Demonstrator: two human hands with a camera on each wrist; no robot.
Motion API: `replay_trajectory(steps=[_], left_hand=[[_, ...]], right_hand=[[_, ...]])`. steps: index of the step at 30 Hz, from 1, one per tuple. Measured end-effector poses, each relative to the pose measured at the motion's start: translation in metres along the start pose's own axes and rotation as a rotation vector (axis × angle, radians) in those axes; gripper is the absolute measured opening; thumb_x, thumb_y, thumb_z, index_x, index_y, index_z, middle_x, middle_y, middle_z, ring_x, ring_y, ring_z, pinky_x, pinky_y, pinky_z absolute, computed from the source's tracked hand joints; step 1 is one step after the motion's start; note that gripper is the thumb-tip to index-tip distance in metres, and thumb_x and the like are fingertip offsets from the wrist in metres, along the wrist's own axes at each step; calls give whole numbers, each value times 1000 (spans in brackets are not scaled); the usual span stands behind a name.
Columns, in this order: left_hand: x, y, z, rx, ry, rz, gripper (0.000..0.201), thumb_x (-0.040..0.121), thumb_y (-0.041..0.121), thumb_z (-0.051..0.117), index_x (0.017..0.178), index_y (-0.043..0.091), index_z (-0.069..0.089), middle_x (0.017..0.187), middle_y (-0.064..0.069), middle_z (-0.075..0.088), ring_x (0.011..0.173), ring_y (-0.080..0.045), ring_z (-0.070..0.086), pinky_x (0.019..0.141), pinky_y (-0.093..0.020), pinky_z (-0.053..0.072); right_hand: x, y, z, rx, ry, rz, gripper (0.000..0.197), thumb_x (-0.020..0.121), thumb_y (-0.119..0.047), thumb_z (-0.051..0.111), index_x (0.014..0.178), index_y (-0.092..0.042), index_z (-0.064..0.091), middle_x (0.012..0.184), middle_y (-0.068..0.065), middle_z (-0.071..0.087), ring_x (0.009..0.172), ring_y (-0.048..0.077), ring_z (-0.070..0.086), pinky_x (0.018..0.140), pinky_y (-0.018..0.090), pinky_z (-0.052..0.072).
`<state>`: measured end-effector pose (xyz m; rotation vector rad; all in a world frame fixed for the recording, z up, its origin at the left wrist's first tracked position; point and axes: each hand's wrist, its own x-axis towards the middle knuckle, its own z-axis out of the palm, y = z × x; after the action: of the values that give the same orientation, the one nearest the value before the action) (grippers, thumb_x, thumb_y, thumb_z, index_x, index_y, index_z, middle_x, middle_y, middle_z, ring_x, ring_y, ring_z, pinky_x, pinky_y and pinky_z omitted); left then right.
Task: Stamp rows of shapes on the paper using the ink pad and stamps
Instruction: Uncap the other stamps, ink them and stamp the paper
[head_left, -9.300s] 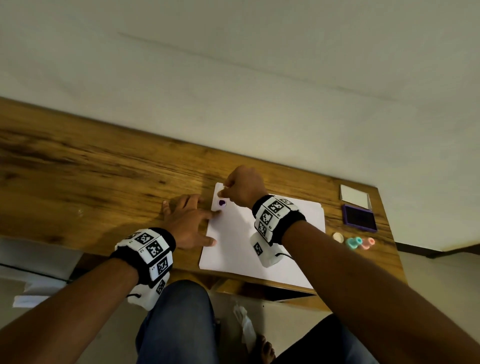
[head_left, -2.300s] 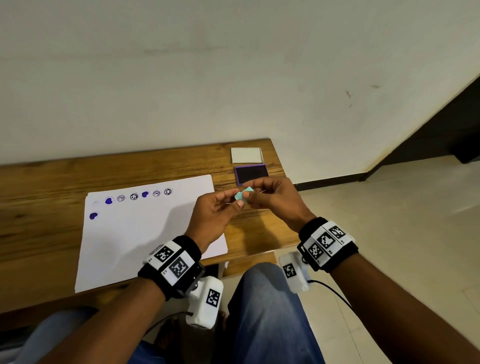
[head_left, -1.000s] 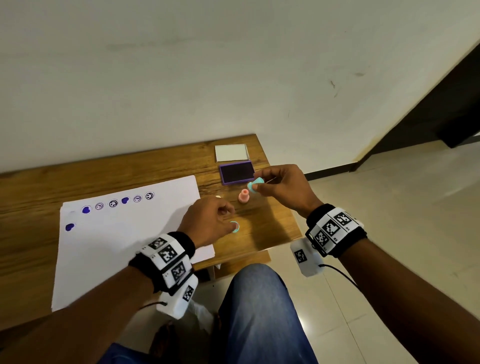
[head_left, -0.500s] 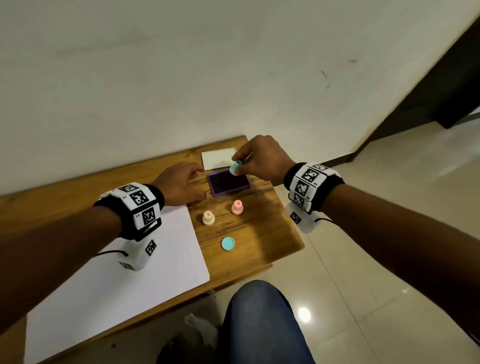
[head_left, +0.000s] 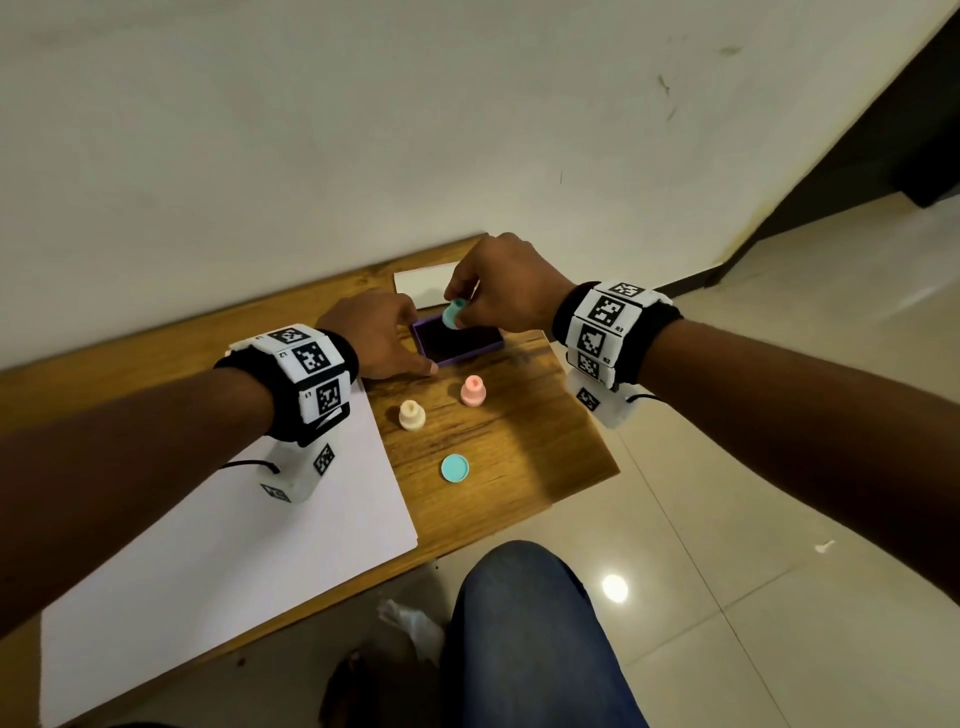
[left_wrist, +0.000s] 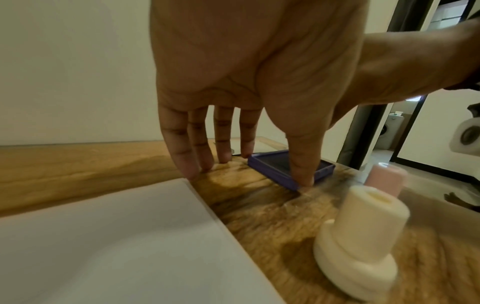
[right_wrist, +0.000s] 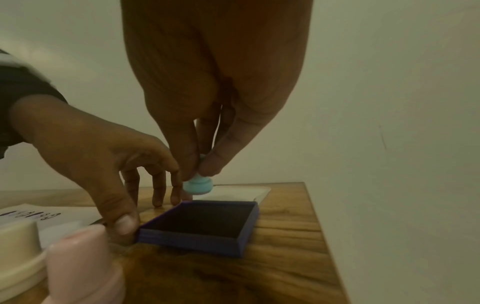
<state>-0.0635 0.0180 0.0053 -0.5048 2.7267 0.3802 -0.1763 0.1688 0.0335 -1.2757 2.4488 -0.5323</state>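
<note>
My right hand (head_left: 457, 307) pinches a teal stamp (head_left: 452, 314) by its stem and holds it face down just above the far left part of the purple ink pad (head_left: 462, 340). In the right wrist view the teal stamp (right_wrist: 198, 186) hangs over the open ink pad (right_wrist: 202, 224) without touching it. My left hand (head_left: 384, 332) spans the pad's left side. Its thumb (left_wrist: 302, 174) presses the near corner of the ink pad (left_wrist: 275, 164), and its fingers rest on the table. The white paper (head_left: 234, 519) lies under my left forearm.
A cream stamp (head_left: 412, 415) and a pink stamp (head_left: 473, 391) stand upright in front of the pad. A teal cap (head_left: 455, 467) lies nearer the table's front edge. The pad's white lid (head_left: 421, 283) lies behind it by the wall. The table ends just right of the pad.
My left hand left the teal cap on the table and moved up to the ink pad's left side. My right hand carried the teal stamp from mid-air to just above the pad.
</note>
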Motion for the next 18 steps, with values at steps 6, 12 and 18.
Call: replay_trajectory(steps=[6,12,18], left_hand=[[-1,8,0,51,25,-32,70,64,64,76,121,26,61,112,-2,63,100,-24,59,78,-35,51],[-1,12,-2,35,26,-66,69,62,60,80,119,24,65,110,-2,67,101,-25,62,73,-32,48],[2,14,-1,33,25,-104,64,60,60,81,112,25,70,107,-1,69,98,-25,64,73,-33,50]], right_hand=[[1,-1,-1,7,11,-6,35,80,-26,81,112,-13,76,109,2,74,85,8,57,60,9,33],[3,-9,1,-104,-32,-61,30,83,-26,77,112,-15,76,109,0,75,96,14,64,71,18,36],[11,-15,7,-238,-136,-107,27,83,-31,77,103,-12,79,102,5,75,93,22,66,74,30,47]])
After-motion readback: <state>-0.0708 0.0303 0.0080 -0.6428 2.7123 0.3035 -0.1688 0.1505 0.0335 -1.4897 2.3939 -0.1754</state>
